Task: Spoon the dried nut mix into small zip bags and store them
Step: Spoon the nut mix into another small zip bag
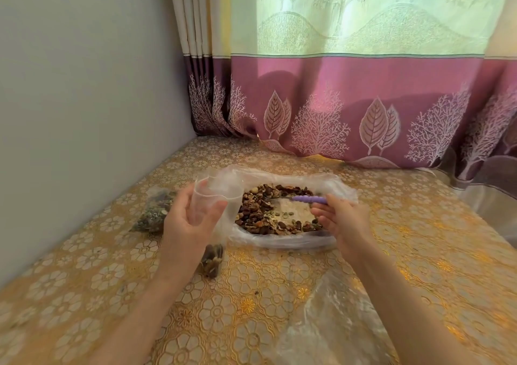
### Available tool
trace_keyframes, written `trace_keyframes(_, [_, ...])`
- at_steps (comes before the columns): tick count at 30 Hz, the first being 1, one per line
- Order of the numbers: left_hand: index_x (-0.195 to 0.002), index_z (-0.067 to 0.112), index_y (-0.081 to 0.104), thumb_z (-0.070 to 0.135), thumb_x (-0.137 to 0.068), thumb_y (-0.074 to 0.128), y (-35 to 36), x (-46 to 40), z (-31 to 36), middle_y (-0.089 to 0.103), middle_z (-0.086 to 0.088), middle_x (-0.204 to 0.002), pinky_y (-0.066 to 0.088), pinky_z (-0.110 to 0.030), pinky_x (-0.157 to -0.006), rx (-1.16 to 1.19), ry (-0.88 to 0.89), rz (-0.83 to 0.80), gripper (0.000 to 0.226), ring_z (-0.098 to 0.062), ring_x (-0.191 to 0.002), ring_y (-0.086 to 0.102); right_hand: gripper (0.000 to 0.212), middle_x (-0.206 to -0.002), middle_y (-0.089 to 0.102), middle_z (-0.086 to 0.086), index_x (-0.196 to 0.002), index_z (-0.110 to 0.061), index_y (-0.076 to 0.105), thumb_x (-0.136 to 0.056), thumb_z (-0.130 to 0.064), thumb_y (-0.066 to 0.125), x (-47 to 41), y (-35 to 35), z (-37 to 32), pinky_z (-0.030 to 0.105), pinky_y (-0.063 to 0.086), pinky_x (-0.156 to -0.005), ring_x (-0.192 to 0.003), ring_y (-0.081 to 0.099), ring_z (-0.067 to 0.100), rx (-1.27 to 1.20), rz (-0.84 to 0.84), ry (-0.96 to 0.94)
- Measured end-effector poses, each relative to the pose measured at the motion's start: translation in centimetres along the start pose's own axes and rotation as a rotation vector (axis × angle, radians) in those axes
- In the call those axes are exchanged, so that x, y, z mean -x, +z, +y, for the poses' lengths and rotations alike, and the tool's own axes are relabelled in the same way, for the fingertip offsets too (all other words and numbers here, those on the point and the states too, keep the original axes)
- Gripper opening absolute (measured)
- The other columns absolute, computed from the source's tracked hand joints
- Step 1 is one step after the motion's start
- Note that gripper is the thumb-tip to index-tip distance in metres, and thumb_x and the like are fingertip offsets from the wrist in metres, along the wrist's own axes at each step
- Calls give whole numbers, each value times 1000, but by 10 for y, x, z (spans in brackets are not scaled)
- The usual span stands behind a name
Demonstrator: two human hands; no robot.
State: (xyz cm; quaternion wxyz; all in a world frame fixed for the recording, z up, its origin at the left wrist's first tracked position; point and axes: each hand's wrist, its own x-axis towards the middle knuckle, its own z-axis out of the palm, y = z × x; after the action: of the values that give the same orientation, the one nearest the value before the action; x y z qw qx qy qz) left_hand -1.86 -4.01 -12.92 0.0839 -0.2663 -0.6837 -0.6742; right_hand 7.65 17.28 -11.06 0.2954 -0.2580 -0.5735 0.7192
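Scooping time: the right hand (342,219) is pinching the purple spoon (309,199) by its handle, bowl buried in the nut mix (268,213) heaped in the big open bag (330,188) at mid-table. The left hand (190,216), palm up and fingers curled, is holding a small zip bag (214,196) mouth-open just left of the heap. Next, I'd judge, comes a level lift across into that mouth. Filled bags (155,213) are waiting far left on the table (279,294).

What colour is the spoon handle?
Purple; the spoon handle shows in the head view.
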Motion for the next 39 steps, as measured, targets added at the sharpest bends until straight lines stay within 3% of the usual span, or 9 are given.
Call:
trace_keyframes(3, [-121,34,55,55,-71,66,1,1,0,67,13,-104,58,-28,-65,23,-12,-4,55,-7,-92,66,47,-63,72,4,-55,-9,72,-96,-10,49,0,-1,-4,19,50,-54,-63,62,15,-39,37,8])
trace_keyframes(7, [-112,40,56,64,-66,68,0,-2,1,68,18,-100,57,-41,-77,45,-49,17,54,-6,-90,66,24,-63,68,7,-77,-2,65,-95,-10,52,0,-1,-15,18,50,-51,-55,62,14,-123,65,0])
trace_keyframes(13, [-118,36,56,69,-61,67,-1,-3,-2,68,14,-103,55,-44,-82,40,-81,23,66,-9,-95,66,26,-62,68,7,-79,0,66,-96,-12,50,12,4,-40,18,50,-51,-56,62,14,-201,-37,-106])
trace_keyframes(20, [-122,28,55,58,-65,67,4,-3,0,69,16,-98,53,-15,-64,46,-69,13,66,-1,-87,66,28,-65,68,9,-80,1,67,-96,-14,50,33,14,-62,17,49,-50,-56,61,13,-198,-211,-184])
trace_keyframes(22, [-125,26,54,56,-65,68,4,-3,-1,68,14,-101,52,-12,-65,45,-69,23,69,0,-89,65,27,-68,68,9,-82,1,67,-96,-14,49,37,16,-63,17,49,-51,-58,61,14,-150,-254,-214])
trace_keyframes(26, [-129,23,50,59,-64,68,1,-2,-5,65,8,-113,56,-28,-79,31,-87,33,77,-9,-100,64,23,-68,71,5,-84,-1,67,-95,-9,49,44,21,-64,17,48,-50,-60,59,15,-39,-340,-302])
trace_keyframes(30, [-131,25,49,59,-61,70,1,-4,-5,65,16,-109,54,-20,-79,-6,-73,40,80,0,-97,62,20,-71,69,7,-91,-1,68,-94,-5,49,46,24,-62,19,47,-50,-62,60,17,14,-432,-330])
trace_keyframes(34, [-139,24,39,61,-56,72,1,-4,-7,56,4,-128,49,-41,-94,-42,-90,36,97,-15,-114,56,22,-75,68,11,-92,-3,69,-92,0,47,42,21,-61,20,47,-52,-64,61,18,26,-441,-360])
trace_keyframes(39, [-141,22,36,57,-59,74,0,-5,-7,55,4,-130,56,-25,-78,-58,-70,-5,97,-11,-111,58,21,-74,66,10,-93,-6,68,-94,-6,47,34,16,-59,20,46,-52,-61,60,16,-116,-344,-364])
